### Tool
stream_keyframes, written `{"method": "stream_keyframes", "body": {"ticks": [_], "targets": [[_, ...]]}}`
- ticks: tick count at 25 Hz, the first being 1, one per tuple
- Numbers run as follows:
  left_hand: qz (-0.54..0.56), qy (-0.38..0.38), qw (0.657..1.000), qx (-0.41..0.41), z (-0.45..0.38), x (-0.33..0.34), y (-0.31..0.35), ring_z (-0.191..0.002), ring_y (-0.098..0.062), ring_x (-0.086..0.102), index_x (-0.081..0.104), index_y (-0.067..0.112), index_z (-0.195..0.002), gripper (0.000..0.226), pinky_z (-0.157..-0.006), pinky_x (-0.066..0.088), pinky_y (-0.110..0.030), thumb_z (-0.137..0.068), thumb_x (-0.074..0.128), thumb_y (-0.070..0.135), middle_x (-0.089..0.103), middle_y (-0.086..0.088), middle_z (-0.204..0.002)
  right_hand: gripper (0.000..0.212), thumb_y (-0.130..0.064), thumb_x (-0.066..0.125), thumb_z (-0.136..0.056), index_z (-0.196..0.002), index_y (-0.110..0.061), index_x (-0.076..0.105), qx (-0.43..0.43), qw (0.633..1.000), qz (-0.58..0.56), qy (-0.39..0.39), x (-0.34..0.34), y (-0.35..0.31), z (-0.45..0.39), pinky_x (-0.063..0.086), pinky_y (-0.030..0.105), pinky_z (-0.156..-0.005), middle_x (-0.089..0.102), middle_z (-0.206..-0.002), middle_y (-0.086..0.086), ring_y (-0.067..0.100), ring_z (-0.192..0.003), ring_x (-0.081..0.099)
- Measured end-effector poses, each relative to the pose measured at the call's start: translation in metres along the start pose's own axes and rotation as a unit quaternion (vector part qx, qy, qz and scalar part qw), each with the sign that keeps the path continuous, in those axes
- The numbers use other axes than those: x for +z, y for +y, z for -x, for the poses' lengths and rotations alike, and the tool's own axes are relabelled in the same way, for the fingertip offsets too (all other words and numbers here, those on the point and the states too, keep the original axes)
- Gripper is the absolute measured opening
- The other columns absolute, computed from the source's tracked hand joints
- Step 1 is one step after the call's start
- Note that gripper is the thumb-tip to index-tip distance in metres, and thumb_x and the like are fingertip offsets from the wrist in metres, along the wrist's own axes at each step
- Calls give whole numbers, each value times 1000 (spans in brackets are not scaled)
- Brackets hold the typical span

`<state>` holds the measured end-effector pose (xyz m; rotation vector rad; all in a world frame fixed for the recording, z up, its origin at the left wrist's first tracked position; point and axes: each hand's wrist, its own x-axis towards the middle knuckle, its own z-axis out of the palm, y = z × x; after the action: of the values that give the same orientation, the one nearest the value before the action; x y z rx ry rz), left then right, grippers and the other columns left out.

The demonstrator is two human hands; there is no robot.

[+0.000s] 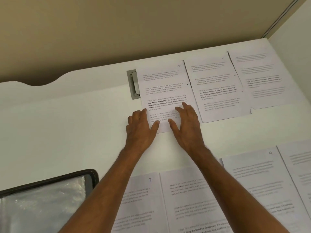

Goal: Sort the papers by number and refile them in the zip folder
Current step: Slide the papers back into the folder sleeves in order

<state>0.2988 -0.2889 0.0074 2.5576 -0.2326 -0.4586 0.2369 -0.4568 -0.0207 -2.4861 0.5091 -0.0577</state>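
- The clear plastic zip folder with a dark zipper edge [45,199] lies at the lower left of the white table [67,123], cut off by the frame's left and bottom edges; what it holds cannot be made out through the glare.
- A grey recessed cable hatch [133,84] in the table is half hidden under the left edge of the printed white sheet marked 4 [164,91].
- The left hand [140,127] rests on that sheet's lower left corner with fingers bent and thumb lying flat on the paper; it covers the corner, so a grip cannot be confirmed.
- The right hand [186,125] lies flat on the sheet's lower right part, fingers straight and spread, pressing down.
- Two more printed sheets [217,91] continue the far row to the right; their numbers are too faint to read.
- In the near row, the sheet marked 7 [143,199] is partly hidden by the left forearm, and the right forearm crosses the unnumbered-looking sheet [188,199] beside it.
- The sheet marked 9 [262,182] follows; the last one runs off the right edge.
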Motion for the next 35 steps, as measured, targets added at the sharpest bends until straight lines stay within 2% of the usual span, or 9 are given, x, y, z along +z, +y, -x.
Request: {"method": "stream_keyframes", "body": {"ticks": [7,9,12,15,17,22,25,29,35], "targets": [[162,-30,982,-88,-29,3,15,-129,-24,49,57,24,-124,47,-106,45,-43,-89,60,55,56,1,-134,61,-48,52,-105,-157,-20,39,5,998,56,14,16,13,-2,12,35,-124,24,-172,3,23,-160,16],[323,-29,936,-136,-30,-1,20,-116,-16,62,56,30,-118,31,-95,52,-36,-93,65,46,65,6,-122,59,-48,51,-106,-157,-20,40,2,998,57,18,17,15,-2,14,35,-124,26,-171,2,23,-160,17],[468,-11,863,-191,-30,-7,24,-100,-5,66,53,26,-135,39,-81,54,-24,-99,67,29,67,10,-108,56,-49,46,-107,-155,-20,43,-1,999,48,13,14,16,-2,19,38,-126,28,-171,2,22,-159,20],[537,10,810,-234,-32,-4,19,-102,-16,72,53,19,-138,48,-90,60,-43,-95,74,25,70,6,-111,58,-52,36,-107,-154,-19,45,0,999,32,11,11,14,-2,21,39,-126,31,-169,2,23,-158,22],[532,20,815,-231,-30,1,17,-102,-21,74,57,16,-132,42,-91,60,-46,-93,75,20,74,1,-113,58,-51,35,-108,-155,-18,44,-2,1000,10,2,7,13,-1,22,39,-127,32,-169,2,22,-158,22],[409,22,899,-152,-12,1,8,-105,-20,71,69,23,-108,21,-97,57,-39,-98,61,6,74,8,-108,50,-40,51,-108,-155,-22,44,60,978,-198,-14,-12,1,9,30,39,-126,34,-166,-4,13,-153,31],[420,6,898,-134,11,-12,-7,-107,-19,71,69,23,-113,27,-95,56,-32,-100,57,3,74,6,-112,48,-35,60,-105,-150,-23,48,97,957,-270,29,-24,-7,24,40,46,-121,41,-160,-4,14,-147,40],[470,-39,876,-104,63,-38,-39,-111,-15,71,70,17,-122,28,-99,55,-33,-101,58,4,76,5,-117,56,-34,69,-100,-150,-22,47,157,941,-295,62,-37,-27,59,42,38,-118,46,-154,-5,13,-139,46],[510,-53,851,-111,140,-69,-105,-112,-22,71,72,18,-119,21,-98,56,-39,-100,64,13,76,-2,-117,47,-26,79,-92,-134,-14,62,290,787,-538,-84,-27,-69,111,59,45,-95,76,-124,5,26,-111,74]]}}
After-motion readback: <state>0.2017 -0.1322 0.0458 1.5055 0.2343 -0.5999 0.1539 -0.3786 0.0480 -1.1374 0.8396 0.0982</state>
